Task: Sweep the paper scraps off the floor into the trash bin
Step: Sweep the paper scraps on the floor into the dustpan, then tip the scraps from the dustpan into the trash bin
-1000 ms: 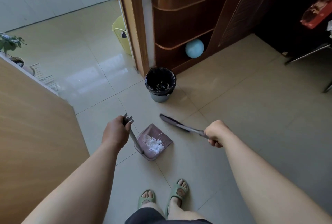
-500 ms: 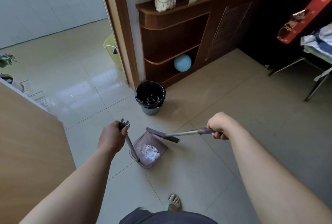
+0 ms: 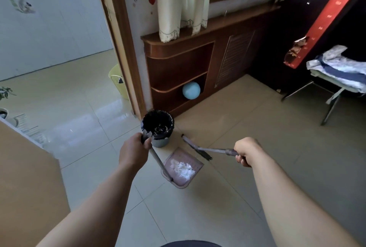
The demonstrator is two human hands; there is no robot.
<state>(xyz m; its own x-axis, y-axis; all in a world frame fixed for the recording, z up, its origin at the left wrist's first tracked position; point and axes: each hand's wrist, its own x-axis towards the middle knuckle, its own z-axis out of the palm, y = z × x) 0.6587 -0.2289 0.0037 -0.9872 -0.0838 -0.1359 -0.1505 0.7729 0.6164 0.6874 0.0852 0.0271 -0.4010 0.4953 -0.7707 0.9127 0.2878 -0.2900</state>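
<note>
The left hand (image 3: 133, 152) is wrapped tight around the top of the dustpan (image 3: 182, 168) handle, and the pan's tray holds a heap of white paper scraps (image 3: 183, 168) just this side of the trash bin (image 3: 157, 126) (black liner, pale base). The right hand (image 3: 246, 150) is fisted on the broom (image 3: 198, 148) handle, its dark bristle head poised beside the pan's far edge. A blue ball (image 3: 191, 90) sits in the wooden cabinet (image 3: 198, 62) behind.
</note>
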